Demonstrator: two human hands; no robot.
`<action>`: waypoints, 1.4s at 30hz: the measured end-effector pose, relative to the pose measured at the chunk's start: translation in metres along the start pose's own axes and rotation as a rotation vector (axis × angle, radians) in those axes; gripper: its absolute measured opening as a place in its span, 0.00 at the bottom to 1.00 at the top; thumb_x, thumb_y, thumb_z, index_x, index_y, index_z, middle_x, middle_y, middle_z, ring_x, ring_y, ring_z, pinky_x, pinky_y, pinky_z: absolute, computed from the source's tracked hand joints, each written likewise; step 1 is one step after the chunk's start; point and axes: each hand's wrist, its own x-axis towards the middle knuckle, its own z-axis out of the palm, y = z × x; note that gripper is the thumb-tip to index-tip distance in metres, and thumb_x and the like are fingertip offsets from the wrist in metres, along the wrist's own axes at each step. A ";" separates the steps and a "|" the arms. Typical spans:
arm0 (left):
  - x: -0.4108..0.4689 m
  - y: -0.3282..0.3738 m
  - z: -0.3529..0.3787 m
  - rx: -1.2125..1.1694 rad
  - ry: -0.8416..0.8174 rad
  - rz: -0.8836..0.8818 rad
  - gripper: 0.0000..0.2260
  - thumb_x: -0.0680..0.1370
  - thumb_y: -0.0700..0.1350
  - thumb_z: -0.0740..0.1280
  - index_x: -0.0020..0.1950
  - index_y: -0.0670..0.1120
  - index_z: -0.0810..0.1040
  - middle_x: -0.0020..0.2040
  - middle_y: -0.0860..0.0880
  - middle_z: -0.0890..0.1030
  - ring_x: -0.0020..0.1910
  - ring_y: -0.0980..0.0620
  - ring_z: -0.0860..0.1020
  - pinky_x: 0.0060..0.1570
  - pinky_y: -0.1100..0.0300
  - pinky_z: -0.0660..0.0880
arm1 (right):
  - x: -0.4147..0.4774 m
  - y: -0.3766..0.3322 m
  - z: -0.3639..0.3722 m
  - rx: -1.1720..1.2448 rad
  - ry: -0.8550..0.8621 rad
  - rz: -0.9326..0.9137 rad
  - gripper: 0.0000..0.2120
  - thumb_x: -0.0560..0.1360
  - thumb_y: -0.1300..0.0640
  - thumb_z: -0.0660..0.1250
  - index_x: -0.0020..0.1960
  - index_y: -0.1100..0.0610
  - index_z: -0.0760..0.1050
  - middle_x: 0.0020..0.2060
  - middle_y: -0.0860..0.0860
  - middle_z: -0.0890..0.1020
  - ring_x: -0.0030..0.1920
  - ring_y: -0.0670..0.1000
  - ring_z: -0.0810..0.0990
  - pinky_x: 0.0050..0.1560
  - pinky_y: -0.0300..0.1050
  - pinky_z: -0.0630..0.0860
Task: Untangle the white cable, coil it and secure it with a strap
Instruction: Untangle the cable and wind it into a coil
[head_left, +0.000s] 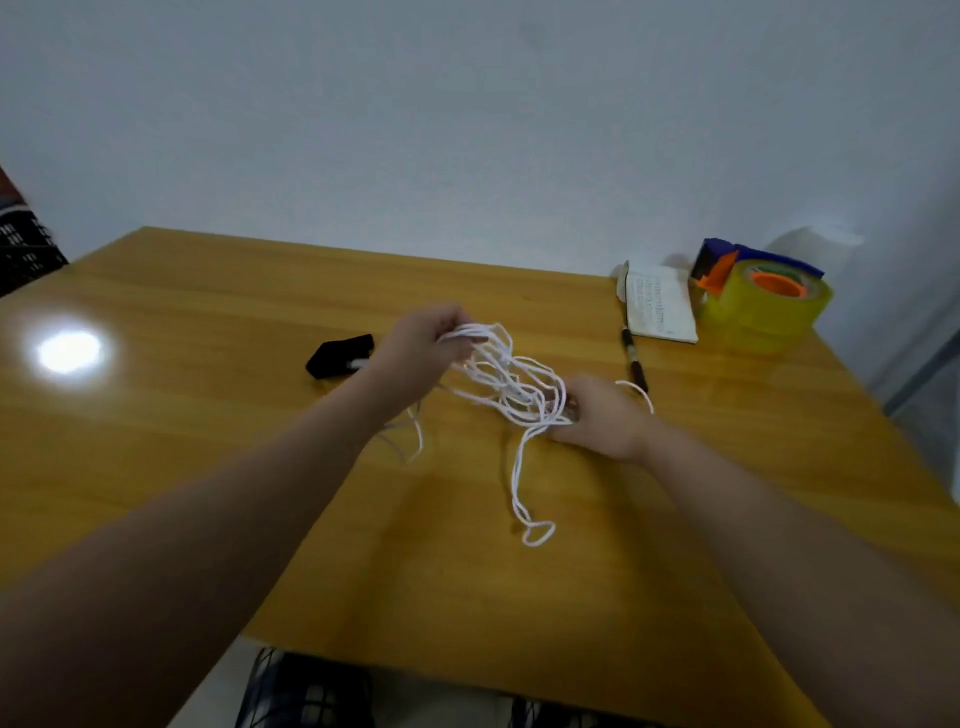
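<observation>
As hands (423, 340) (597, 415) hold cable (511, 384), booklet (660, 304) print blurred

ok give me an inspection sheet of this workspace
surface: glossy wooden table, light glare at left
job's things: white cable tangled, lifted between both hands; black strap lying on table
clutter: pen, booklet, tape dispenser at far right
hands: left hand grips upper loops; right hand grips the lower tangle
cables: only the white cable, one loop trailing onto the table
surroundings: plain wall; dark crate at far left
</observation>
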 end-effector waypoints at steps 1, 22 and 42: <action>0.007 0.004 0.002 -0.028 0.002 0.008 0.05 0.75 0.34 0.67 0.45 0.44 0.77 0.37 0.46 0.78 0.37 0.54 0.73 0.38 0.60 0.67 | -0.004 0.000 -0.004 0.085 0.044 0.020 0.11 0.70 0.54 0.73 0.52 0.53 0.80 0.45 0.52 0.83 0.44 0.47 0.79 0.46 0.45 0.75; 0.006 0.010 0.029 -0.008 -0.080 -0.070 0.18 0.80 0.53 0.59 0.51 0.38 0.78 0.48 0.39 0.81 0.49 0.40 0.79 0.52 0.43 0.75 | 0.005 -0.049 -0.022 0.995 0.259 0.422 0.04 0.75 0.59 0.67 0.43 0.58 0.79 0.37 0.53 0.82 0.38 0.51 0.80 0.38 0.44 0.77; 0.037 0.004 -0.009 -0.303 0.395 -0.001 0.07 0.82 0.42 0.59 0.46 0.43 0.73 0.39 0.45 0.80 0.35 0.51 0.80 0.38 0.57 0.78 | 0.003 -0.044 -0.037 1.180 0.566 0.468 0.13 0.77 0.50 0.64 0.47 0.61 0.74 0.33 0.52 0.74 0.30 0.48 0.74 0.30 0.43 0.74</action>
